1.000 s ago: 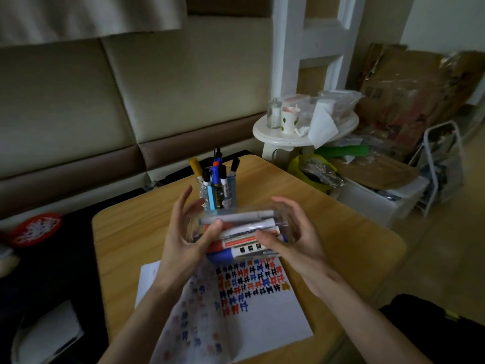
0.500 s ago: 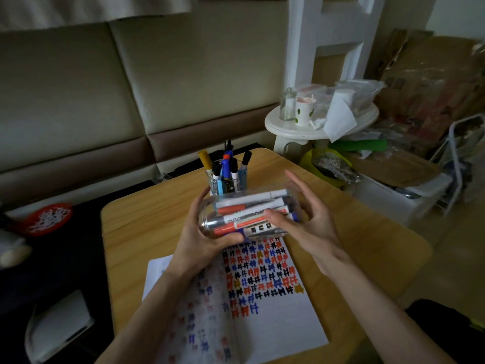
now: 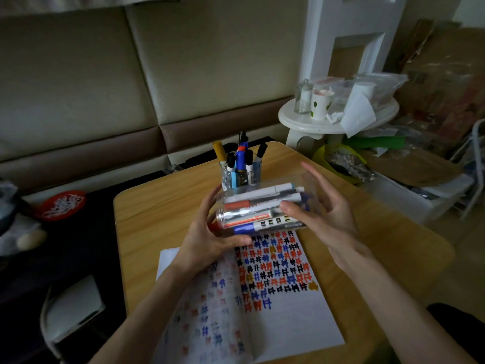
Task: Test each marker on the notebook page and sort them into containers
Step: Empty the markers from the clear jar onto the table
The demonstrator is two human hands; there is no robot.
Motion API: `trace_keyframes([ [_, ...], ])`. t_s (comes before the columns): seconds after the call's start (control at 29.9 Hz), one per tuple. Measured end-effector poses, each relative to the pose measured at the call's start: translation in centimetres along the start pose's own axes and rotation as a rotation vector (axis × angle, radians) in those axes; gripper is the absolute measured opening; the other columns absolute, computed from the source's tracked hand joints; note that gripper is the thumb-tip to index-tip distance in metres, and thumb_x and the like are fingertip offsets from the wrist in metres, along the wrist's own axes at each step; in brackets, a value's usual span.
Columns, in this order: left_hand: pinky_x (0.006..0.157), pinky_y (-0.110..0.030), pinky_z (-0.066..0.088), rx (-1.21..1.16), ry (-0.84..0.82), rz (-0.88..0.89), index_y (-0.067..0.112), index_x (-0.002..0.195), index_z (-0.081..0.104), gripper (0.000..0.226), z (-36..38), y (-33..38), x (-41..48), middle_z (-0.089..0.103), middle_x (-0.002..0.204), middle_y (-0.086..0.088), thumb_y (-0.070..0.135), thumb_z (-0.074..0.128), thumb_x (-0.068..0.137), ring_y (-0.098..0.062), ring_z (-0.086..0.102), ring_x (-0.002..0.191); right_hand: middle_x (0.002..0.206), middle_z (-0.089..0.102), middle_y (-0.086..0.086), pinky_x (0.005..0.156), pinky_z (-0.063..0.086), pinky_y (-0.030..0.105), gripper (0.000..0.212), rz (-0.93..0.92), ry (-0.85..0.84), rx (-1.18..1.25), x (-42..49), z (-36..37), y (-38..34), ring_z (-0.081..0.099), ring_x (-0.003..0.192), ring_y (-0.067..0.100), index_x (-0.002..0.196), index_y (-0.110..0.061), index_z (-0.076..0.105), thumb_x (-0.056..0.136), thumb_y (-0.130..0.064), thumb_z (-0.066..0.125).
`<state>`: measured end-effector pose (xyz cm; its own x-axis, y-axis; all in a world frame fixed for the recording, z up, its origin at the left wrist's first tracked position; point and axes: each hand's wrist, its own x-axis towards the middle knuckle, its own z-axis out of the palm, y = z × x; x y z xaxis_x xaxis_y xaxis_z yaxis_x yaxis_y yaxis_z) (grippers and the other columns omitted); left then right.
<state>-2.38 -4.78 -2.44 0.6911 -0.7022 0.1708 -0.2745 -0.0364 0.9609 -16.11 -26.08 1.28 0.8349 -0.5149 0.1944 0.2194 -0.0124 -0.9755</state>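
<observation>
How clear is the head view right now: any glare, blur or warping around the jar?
Head view: dim, darker toward the corners; wide-angle bends the table edge; clear jar shows mild reflections, markers inside readable; left hand and right hand slightly soft; notebook page marks crisp.

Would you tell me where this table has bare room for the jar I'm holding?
Bare wood lies left of the notebook up to the table edge, and right of it past the right hand. The marker cup crowds the far middle; the notebook fills the near side.

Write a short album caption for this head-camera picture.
Left hand grips a marker-filled clear jar sideways, right hand steadying it, above the marked notebook.
</observation>
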Motion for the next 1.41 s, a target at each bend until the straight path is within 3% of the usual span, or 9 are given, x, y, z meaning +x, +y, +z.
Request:
trace_keyframes([
  [0.17,0.093,-0.021,0.054,0.039,0.018,-0.007,0.035,0.158,0.023,0.117,-0.4,-0.5,0.1,0.054,0.139,0.018,0.014,0.091,0.064,-0.001,0.059,0.124,0.148,0.048,-0.025,0.096,0.059,0.050,0.085,-0.008,0.018,-0.044,0.1,0.0,-0.3,0.050,0.138,0.016,0.133,-0.065,0.053,0.067,-0.032,0.094],
  [0.37,0.087,-0.010,0.052,0.095,0.066,-0.039,0.033,0.155,0.032,0.109,-0.8,-1.0,0.3,0.055,0.135,0.015,0.025,0.092,0.064,0.009,0.059,0.116,0.104,0.064,-0.045,0.092,0.057,0.035,0.086,-0.047,0.024,-0.056,0.0,-0.1,-0.6,0.059,0.114,-0.007,0.145,-0.054,0.048,0.076,-0.021,0.088],
  [0.5,0.096,-0.022,0.054,0.118,0.076,-0.057,0.037,0.151,0.039,0.108,-1.1,-1.6,0.4,0.057,0.139,0.008,0.046,0.093,0.057,-0.004,0.059,0.123,0.140,0.052,-0.029,0.074,0.059,0.021,0.086,-0.060,0.055,-0.023,0.1,-0.2,-0.4,0.061,0.097,-0.022,0.142,-0.056,0.050,0.075,-0.019,0.088],
  [0.57,0.099,-0.027,0.055,0.137,0.077,-0.050,0.035,0.148,0.044,0.109,-1.2,-1.7,0.5,0.058,0.139,0.006,0.055,0.094,0.054,-0.006,0.060,0.123,0.141,0.047,-0.030,0.071,0.058,0.017,0.086,-0.067,0.066,-0.025,0.2,-0.6,-0.3,0.059,0.100,-0.023,0.140,-0.059,0.051,0.075,-0.020,0.089],
  [0.77,0.092,-0.013,0.052,0.177,0.081,-0.018,0.030,0.145,0.048,0.105,-0.8,-1.7,0.7,0.055,0.139,0.005,0.051,0.094,0.052,-0.003,0.058,0.121,0.157,0.044,-0.016,0.081,0.063,0.035,0.086,-0.012,0.082,-0.021,0.1,-2.2,-0.4,0.065,0.122,0.013,0.137,-0.066,0.049,0.073,-0.026,0.090],
  [1.0,0.099,-0.013,0.049,0.289,0.079,0.034,0.025,0.147,0.048,0.098,-0.4,-2.1,1.1,0.046,0.141,0.007,0.050,0.088,0.060,0.005,0.052,0.121,0.155,0.050,-0.009,0.067,0.060,0.020,0.089,-0.014,0.200,-0.063,-0.2,-3.7,-1.3,0.072,0.096,-0.004,0.144,-0.057,0.047,0.073,-0.025,0.088],
  [1.14,0.104,-0.026,0.052,0.323,0.083,0.054,0.027,0.145,0.051,0.087,-0.3,-2.8,1.4,0.042,0.143,0.005,0.052,0.084,0.069,-0.005,0.053,0.125,0.152,0.054,-0.003,0.069,0.063,0.027,0.089,0.010,0.231,-0.057,-0.4,-4.7,-1.6,0.073,0.106,0.013,0.142,-0.058,0.049,0.067,-0.028,0.088],
  [1.3,0.109,-0.039,0.049,0.448,0.084,0.061,0.032,0.141,0.056,0.084,-0.4,-3.7,1.8,0.035,0.150,0.006,0.076,0.068,0.071,-0.012,0.046,0.132,0.152,0.053,-0.007,0.068,0.062,0.025,0.082,0.014,0.245,-0.063,-0.8,-5.8,-1.8,0.074,0.103,0.008,0.134,-0.065,0.051,0.071,-0.025,0.086],
  [1.41,0.107,-0.044,0.051,0.452,0.078,0.056,0.033,0.142,0.055,0.080,-0.3,-3.5,1.8,0.032,0.152,0.006,0.073,0.067,0.074,-0.014,0.045,0.134,0.152,0.053,-0.010,0.082,0.062,0.033,0.083,0.036,0.267,-0.079,-0.9,-6.4,-1.6,0.070,0.112,0.007,0.132,-0.068,0.051,0.067,-0.031,0.088],
])
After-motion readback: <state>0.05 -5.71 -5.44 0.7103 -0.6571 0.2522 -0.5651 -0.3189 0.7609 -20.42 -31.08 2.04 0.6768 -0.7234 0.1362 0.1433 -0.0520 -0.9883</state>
